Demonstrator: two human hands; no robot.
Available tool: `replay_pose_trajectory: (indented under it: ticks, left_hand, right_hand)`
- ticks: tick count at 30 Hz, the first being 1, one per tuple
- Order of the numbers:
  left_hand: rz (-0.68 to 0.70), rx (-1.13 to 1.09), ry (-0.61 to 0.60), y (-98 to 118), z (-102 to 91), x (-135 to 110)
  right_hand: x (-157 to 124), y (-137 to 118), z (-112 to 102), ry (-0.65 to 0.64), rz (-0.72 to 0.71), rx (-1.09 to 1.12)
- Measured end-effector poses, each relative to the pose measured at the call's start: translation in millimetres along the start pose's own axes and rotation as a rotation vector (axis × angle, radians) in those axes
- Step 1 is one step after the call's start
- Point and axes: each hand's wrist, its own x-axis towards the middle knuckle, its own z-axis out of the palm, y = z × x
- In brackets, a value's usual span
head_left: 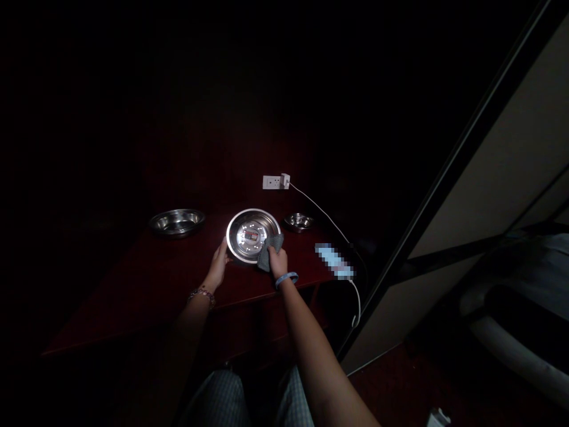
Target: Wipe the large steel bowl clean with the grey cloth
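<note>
A round steel plate [249, 222] with a raised rim and a label at its centre is tilted up toward me above the red table. At its left edge, my left hand [217, 265] grips the rim, the fingers partly hidden behind it. My right hand [278, 261] is closed on a grey cloth [270, 252], which lies against the plate's lower right rim. To the left stands a larger steel dish [178, 222]. A small steel bowl [299, 222] sits beyond the plate on the right.
The red table [178, 284] reaches to a dark wall with a white socket [271, 182]. A charger [285, 180] is plugged in, its white cable [322, 210] running down on the right. A phone-like, blurred object [334, 261] lies by the right edge, near a pale panel [480, 196].
</note>
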Motion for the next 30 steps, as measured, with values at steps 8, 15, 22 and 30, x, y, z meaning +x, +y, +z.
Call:
replay_pose_trajectory:
  ticks: [8, 15, 22, 30]
  left_hand:
    - [0.009, 0.015, 0.003, 0.5, -0.4, -0.9]
    - [0.016, -0.003, 0.005, 2.3, -0.4, -2.4]
    - [-0.003, 0.003, -0.024, 1.9, -0.5, -0.6]
    - [0.028, 0.03, -0.025, 5.8, 2.0, -7.0]
  right_hand:
    - [0.3, 1.7, 1.3, 0.003, 0.003, -0.025]
    - [0.6, 2.7, 1.9, -0.009, -0.003, -0.006]
    - [0.3, -0.4, 1.4, -0.015, 0.009, -0.002]
    - [-2.5, -3.6, 1.4, -0.017, 0.01, 0.009]
